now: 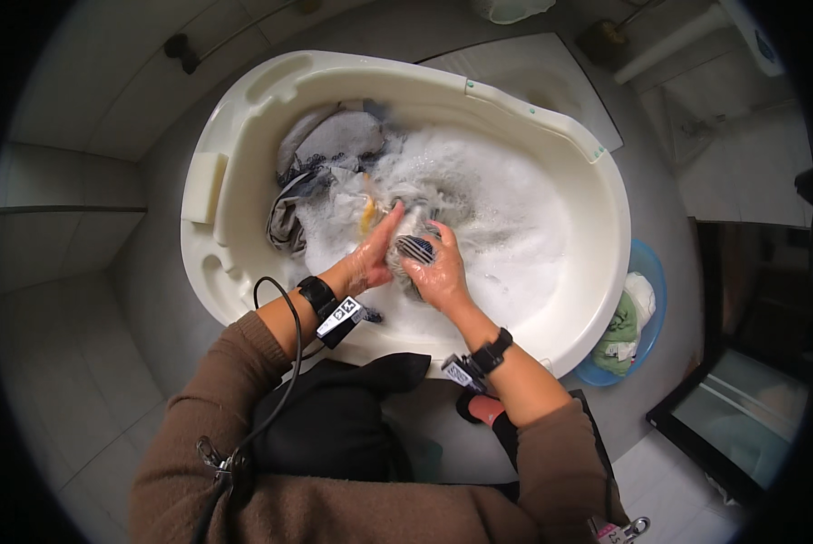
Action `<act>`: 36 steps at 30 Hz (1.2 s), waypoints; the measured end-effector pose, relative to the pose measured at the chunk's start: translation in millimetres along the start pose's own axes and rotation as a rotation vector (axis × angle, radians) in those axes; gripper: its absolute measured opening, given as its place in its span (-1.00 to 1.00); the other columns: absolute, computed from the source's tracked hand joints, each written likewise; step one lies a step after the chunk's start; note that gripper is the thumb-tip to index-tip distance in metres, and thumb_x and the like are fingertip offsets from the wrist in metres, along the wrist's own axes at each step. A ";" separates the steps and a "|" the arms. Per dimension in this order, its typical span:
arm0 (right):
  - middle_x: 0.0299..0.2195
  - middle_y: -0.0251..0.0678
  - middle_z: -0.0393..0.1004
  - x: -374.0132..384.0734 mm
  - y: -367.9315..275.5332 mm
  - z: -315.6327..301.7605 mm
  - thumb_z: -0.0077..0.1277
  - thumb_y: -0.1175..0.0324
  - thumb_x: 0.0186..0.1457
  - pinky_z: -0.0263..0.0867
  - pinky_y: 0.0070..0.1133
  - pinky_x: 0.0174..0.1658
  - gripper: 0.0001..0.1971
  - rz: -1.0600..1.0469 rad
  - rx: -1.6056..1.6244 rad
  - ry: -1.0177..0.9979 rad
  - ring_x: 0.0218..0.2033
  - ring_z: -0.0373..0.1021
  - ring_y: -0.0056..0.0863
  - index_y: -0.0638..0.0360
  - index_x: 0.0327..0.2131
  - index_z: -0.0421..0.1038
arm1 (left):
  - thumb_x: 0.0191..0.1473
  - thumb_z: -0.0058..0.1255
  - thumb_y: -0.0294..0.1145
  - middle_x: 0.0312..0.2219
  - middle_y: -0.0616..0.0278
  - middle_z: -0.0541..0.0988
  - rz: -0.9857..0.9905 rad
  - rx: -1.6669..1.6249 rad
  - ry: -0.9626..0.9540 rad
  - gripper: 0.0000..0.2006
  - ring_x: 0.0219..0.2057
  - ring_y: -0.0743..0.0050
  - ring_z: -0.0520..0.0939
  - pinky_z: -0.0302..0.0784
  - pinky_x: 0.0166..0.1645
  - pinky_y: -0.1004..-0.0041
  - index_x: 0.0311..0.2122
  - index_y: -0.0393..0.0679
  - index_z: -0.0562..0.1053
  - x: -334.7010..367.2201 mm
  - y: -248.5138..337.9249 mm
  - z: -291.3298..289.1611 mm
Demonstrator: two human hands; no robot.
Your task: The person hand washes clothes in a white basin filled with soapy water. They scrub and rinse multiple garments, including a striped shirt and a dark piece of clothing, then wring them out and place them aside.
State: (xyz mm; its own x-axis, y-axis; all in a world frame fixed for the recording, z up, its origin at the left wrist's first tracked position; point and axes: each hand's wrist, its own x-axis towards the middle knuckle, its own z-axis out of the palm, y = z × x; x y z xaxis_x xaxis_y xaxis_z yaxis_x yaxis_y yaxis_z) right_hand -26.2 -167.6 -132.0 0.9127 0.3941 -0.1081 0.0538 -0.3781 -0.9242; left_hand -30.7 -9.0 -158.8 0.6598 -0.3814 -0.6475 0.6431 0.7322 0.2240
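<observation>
Hands press together: left hand (373, 257) and right hand (440, 274) fingers grip a striped cloth (415, 247) in the foamy tub (597, 263); grey clothes (334, 145) at ten o'clock.

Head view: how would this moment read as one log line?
left hand: rubbing striped cloth | right hand: gripping it | place: sudsy white tub

Grey tiled floor (89, 381) throughout, with a low tiled step (53, 181) at the left. A pale rectangular mat (551, 77) lies at the far side. A small blue basin (651, 281) holding cloths stands right, near a dark-framed glass panel (742, 417). Lighting even.
</observation>
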 end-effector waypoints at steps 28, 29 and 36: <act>-0.14 -0.09 0.47 4.8 -32.5 9.7 0.35 0.19 -0.20 0.36 -0.39 -0.05 -0.35 0.152 0.233 0.098 -0.18 0.45 -0.23 0.42 -0.08 0.33 | 0.12 -0.12 0.28 -0.14 0.07 0.55 0.112 0.011 0.008 -0.36 -0.13 0.21 0.59 0.55 -0.01 0.26 -0.09 -0.21 0.44 -4.6 12.6 6.5; -0.15 -0.10 0.47 0.8 -52.6 13.3 0.33 0.17 -0.18 0.33 -0.37 -0.03 -0.39 -0.005 0.217 0.078 -0.15 0.43 -0.21 0.42 -0.12 0.37 | 0.12 -0.12 0.28 -0.17 0.05 0.55 -0.026 -0.071 -0.224 -0.37 -0.16 0.20 0.60 0.57 -0.04 0.26 -0.13 -0.22 0.45 -2.8 20.3 -0.9; -0.29 -0.08 0.48 54.5 -42.2 12.7 0.21 0.04 -0.01 0.37 -0.39 -0.20 -0.55 0.047 -0.034 0.405 -0.34 0.42 -0.11 0.29 -0.28 0.45 | 0.26 -0.21 -0.09 -0.13 0.20 0.51 0.229 -0.021 -0.191 -0.63 -0.13 0.38 0.57 0.54 -0.07 0.40 0.01 -0.12 0.37 6.3 -4.3 -3.5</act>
State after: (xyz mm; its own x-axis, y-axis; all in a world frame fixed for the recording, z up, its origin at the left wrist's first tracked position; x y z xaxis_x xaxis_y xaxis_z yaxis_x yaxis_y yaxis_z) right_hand 16.1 -119.6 -103.6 0.9998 0.0161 0.0096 0.0154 -0.4178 -0.9084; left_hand -30.6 -12.6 -166.4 0.8493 -0.3026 -0.4325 0.4621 0.8222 0.3323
